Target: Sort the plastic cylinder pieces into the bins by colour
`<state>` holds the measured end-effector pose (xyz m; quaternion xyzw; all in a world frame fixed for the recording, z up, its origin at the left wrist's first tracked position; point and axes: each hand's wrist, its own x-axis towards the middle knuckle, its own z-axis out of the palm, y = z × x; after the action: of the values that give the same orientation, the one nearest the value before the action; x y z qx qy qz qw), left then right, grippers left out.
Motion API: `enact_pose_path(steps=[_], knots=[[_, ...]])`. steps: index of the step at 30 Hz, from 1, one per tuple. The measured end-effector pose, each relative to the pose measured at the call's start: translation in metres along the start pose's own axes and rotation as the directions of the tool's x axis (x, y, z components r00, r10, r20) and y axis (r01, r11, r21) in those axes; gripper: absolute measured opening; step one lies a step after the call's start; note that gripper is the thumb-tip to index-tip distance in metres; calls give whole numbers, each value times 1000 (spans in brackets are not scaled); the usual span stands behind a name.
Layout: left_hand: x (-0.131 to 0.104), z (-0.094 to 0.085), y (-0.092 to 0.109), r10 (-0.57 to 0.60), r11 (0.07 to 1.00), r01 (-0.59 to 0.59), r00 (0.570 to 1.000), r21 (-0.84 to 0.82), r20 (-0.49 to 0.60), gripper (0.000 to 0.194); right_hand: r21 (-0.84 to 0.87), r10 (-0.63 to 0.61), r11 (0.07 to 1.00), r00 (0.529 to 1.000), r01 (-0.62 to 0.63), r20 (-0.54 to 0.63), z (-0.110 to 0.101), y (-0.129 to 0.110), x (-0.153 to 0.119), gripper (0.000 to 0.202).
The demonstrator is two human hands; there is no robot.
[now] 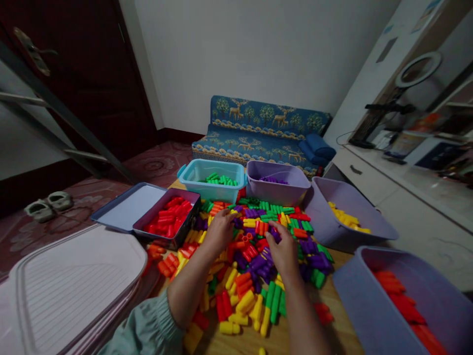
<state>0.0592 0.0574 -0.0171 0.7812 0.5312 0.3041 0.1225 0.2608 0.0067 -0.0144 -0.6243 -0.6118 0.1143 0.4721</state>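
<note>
A big heap of bullet-shaped plastic building blocks [258,268] in red, orange, yellow, green and purple covers the wooden table [291,340]. My left hand [220,230] reaches over the heap's far left part, its fingers closed around a yellow block [233,212] at the fingertips. To the right, my right hand [285,249] has thumb and forefinger bent round a purple block [275,233]. Some blocks lie single, while others are joined side by side or end to end. Parts of the heap are hidden under both forearms.
Behind the heap stand a light-blue bin [207,190] with green blocks and a purple bin [277,195] with purple ones. On the right, one bin [318,212] holds yellow blocks, another [351,281] orange-red. An open case [185,231] with red blocks stands left, near a white folding table [77,281].
</note>
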Motion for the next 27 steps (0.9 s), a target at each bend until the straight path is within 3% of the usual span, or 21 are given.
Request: enact_pose_path(steps=[4, 7, 10, 14, 22, 27], knots=[[-1, -2, -4, 24, 1000, -24, 1000, 5, 2, 36, -197, -191, 956, 972, 216, 140, 8, -8, -1, 49], [-4, -7, -1, 23, 999, -23, 1000, 29, 6, 31, -295, -220, 907, 935, 301, 276, 17, -17, -6, 65], [-7, -11, 4, 29, 999, -31, 999, 42, 36, 35, -331, -204, 888, 918, 320, 340, 25, -21, -11, 69], [-7, -11, 5, 24, 998, -28, 997, 50, 76, 38, -316, -188, 906, 936, 282, 297, 26, -24, -11, 56], [-6, -11, 3, -12, 1000, 12, 1000, -14, 27, 18, -254, -194, 936, 958, 245, 210, 19, -28, -9, 31], [-6, -15, 3, 0, 984, -8, 999, -178, -45, 8, -56, -209, 975, 975, 213, 72, 19, -29, -7, 19]])
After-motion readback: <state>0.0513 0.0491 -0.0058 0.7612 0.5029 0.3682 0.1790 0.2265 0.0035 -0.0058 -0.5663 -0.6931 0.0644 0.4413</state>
